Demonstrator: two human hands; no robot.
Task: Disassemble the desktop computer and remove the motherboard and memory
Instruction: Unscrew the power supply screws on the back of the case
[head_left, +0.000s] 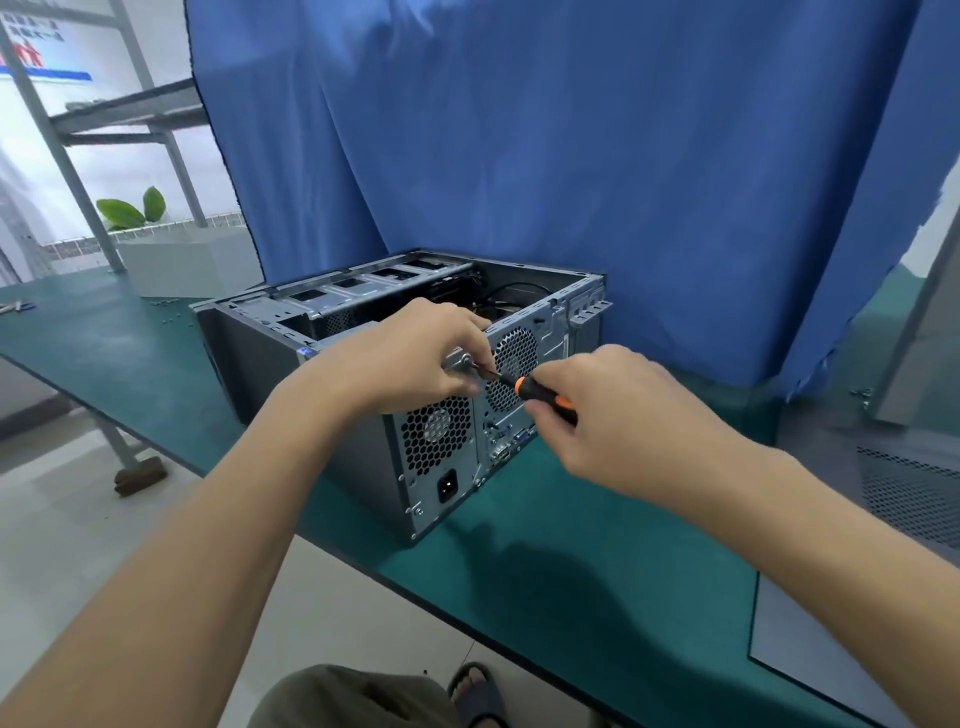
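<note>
A grey desktop computer case (291, 358) lies on its side on the green table, its open side up and its rear panel (441, 447) facing me. My right hand (613, 415) grips the black and orange handle of a screwdriver (540, 395). The shaft points left to a screw near the top of the rear panel, above the power supply grille. My left hand (410, 358) pinches the shaft near its tip. Drive bays and black cables show inside the case; the motherboard and memory are hidden.
A blue curtain (571, 156) hangs right behind the case. Several small screws (171, 312) lie on the green table (597, 545) to the left. A perforated grey panel (909, 493) stands at the right. The table's front edge runs diagonally below the case.
</note>
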